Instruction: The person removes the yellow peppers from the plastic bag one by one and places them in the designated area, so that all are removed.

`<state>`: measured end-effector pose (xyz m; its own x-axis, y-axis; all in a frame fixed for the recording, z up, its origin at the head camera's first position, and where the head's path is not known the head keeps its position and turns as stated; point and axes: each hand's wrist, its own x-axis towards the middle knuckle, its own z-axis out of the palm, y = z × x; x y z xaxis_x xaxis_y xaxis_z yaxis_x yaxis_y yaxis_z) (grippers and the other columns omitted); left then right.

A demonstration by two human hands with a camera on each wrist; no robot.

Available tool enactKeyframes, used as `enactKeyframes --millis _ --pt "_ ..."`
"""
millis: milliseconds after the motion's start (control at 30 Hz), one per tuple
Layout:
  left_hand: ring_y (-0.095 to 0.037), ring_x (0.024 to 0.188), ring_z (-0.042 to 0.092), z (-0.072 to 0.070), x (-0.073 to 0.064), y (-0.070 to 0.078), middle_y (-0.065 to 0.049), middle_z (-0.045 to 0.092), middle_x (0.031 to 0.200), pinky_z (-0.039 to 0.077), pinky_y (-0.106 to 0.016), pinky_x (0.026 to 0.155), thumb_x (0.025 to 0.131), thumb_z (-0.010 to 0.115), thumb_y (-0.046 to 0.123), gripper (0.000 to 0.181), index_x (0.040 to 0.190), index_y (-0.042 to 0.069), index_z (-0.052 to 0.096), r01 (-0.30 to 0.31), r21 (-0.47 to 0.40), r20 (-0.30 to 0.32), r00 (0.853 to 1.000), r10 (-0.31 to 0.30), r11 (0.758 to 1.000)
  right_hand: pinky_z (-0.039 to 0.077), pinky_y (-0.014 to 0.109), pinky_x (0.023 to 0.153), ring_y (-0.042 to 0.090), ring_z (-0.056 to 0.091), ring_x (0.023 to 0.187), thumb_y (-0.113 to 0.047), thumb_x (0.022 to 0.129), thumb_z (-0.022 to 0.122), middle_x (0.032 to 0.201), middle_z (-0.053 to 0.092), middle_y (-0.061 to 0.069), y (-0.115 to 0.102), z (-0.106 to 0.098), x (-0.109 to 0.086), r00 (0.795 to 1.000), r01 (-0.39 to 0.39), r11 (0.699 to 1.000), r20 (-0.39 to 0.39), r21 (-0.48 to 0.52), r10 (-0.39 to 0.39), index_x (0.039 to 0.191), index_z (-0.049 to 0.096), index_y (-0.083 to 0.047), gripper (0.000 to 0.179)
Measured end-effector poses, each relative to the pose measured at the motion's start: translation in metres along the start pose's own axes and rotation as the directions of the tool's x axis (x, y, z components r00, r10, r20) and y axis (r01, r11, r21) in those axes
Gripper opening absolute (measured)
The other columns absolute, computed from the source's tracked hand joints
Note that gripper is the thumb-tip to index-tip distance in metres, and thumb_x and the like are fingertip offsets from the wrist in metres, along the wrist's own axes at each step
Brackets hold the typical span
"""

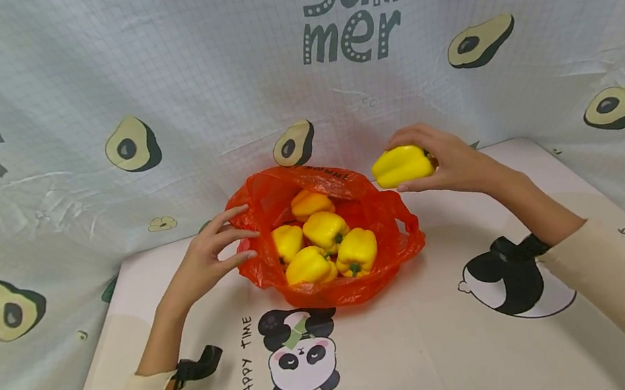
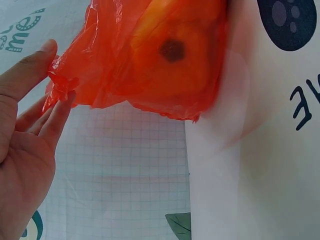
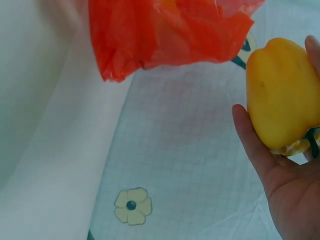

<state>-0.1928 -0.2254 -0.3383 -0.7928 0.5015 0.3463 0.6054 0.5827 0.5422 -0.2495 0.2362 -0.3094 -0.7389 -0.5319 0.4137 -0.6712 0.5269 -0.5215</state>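
A red plastic bag [image 1: 338, 294] stands open on the table, with several yellow bell peppers [image 1: 325, 231] and an orange-looking one [image 1: 312, 203] inside. My left hand [image 1: 207, 256] pinches the bag's left rim between thumb and fingers; the left wrist view shows the gathered plastic [image 2: 64, 86] there. Up to the right of the bag, my right hand [image 1: 445, 159] grips another yellow bell pepper [image 1: 402, 165], holding it above the table by its sides. In the right wrist view this pepper [image 3: 282, 95] has its green stem toward the palm.
The white table [image 1: 407, 355] carries printed pandas [image 1: 302, 356] and lettering. Behind it hangs a pale curtain [image 1: 199, 71] with avocado prints. The bag's loop handle [image 1: 408, 218] sticks out to the right. Black straps [image 1: 198, 365] sit at both wrists.
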Motion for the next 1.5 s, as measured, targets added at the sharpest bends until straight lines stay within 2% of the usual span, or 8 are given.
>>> enactKeyframes --millis 167,367,467,833,1133,1233,1367,1500 --pt "-0.031 0.143 0.041 0.001 -0.001 0.0 -0.006 0.046 0.154 0.053 -0.044 0.099 0.087 0.08 0.012 0.034 0.12 0.013 0.075 0.002 -0.003 0.005 1.0 -0.002 1.0 0.053 0.047 0.091 0.026 0.049 0.117 -0.011 0.074 0.09 0.14 0.049 0.012 0.007 -0.002 -0.006 0.999 -0.032 0.999 0.019 -0.016 0.033 0.137 0.054 -0.009 0.073" --pt "-0.031 0.141 0.043 0.0 -0.002 0.0 -0.006 0.047 0.154 0.047 -0.016 0.099 0.087 0.081 0.012 0.033 0.12 0.013 0.075 -0.001 0.008 -0.004 1.0 0.001 1.0 0.051 0.052 0.094 0.03 0.048 0.116 -0.007 0.077 0.087 0.138 0.048 0.015 0.01 -0.004 -0.013 0.995 -0.09 0.995 0.048 -0.033 0.092 0.136 0.053 -0.008 0.068" --pt "-0.032 0.141 0.043 0.0 -0.002 -0.001 -0.007 0.047 0.154 0.043 -0.01 0.098 0.087 0.081 0.011 0.033 0.12 0.013 0.075 -0.01 0.003 -0.007 1.0 0.01 1.0 0.051 0.053 0.096 0.03 0.049 0.117 -0.007 0.077 0.088 0.139 0.048 0.014 0.015 -0.005 -0.016 0.992 -0.113 0.993 0.057 -0.035 0.115 0.138 0.053 -0.008 0.07" --pt "-0.031 0.138 0.047 0.001 -0.003 -0.002 -0.006 0.047 0.154 0.045 -0.013 0.098 0.087 0.081 0.01 0.032 0.119 0.012 0.075 -0.014 -0.026 -0.014 1.0 0.013 1.0 0.052 0.06 0.097 0.035 0.048 0.122 -0.012 0.082 0.085 0.145 0.045 0.019 0.029 -0.003 -0.025 0.975 -0.195 0.981 0.101 -0.019 0.196 0.148 0.045 -0.008 0.077" --pt "-0.03 0.132 0.052 0.001 -0.005 -0.003 -0.007 0.047 0.153 0.045 -0.011 0.098 0.086 0.081 0.009 0.033 0.118 0.011 0.075 -0.025 -0.031 -0.025 0.999 0.025 0.999 0.053 0.051 0.098 0.031 0.053 0.112 -0.011 0.083 0.085 0.137 0.051 0.018 0.033 -0.004 -0.029 0.968 -0.234 0.972 0.1 0.015 0.232 0.144 0.04 -0.002 0.076" --pt "-0.029 0.13 0.055 0.001 -0.005 -0.003 -0.006 0.047 0.153 0.048 -0.015 0.098 0.086 0.081 0.009 0.032 0.118 0.012 0.075 -0.027 -0.032 -0.026 0.999 0.026 0.999 0.05 0.053 0.101 0.034 0.052 0.113 -0.012 0.083 0.085 0.137 0.05 0.019 0.036 -0.004 -0.03 0.962 -0.256 0.967 0.099 0.0 0.255 0.143 0.04 -0.001 0.076" --pt "-0.028 0.129 0.055 0.001 -0.006 -0.003 -0.006 0.047 0.153 0.051 -0.021 0.098 0.087 0.08 0.01 0.032 0.119 0.013 0.075 -0.025 -0.033 -0.024 0.999 0.024 0.999 0.045 0.061 0.105 0.039 0.051 0.117 -0.014 0.082 0.086 0.139 0.049 0.023 0.04 -0.005 -0.031 0.955 -0.288 0.957 0.064 -0.032 0.29 0.142 0.042 0.002 0.076" --pt "-0.028 0.127 0.057 0.001 -0.006 -0.003 -0.006 0.047 0.153 0.049 -0.016 0.097 0.087 0.08 0.01 0.032 0.119 0.012 0.075 -0.022 -0.036 -0.023 1.0 0.021 0.999 0.044 0.062 0.105 0.04 0.051 0.118 -0.016 0.081 0.087 0.139 0.051 0.024 0.045 -0.005 -0.032 0.952 -0.301 0.951 0.029 -0.071 0.304 0.141 0.046 0.002 0.075"
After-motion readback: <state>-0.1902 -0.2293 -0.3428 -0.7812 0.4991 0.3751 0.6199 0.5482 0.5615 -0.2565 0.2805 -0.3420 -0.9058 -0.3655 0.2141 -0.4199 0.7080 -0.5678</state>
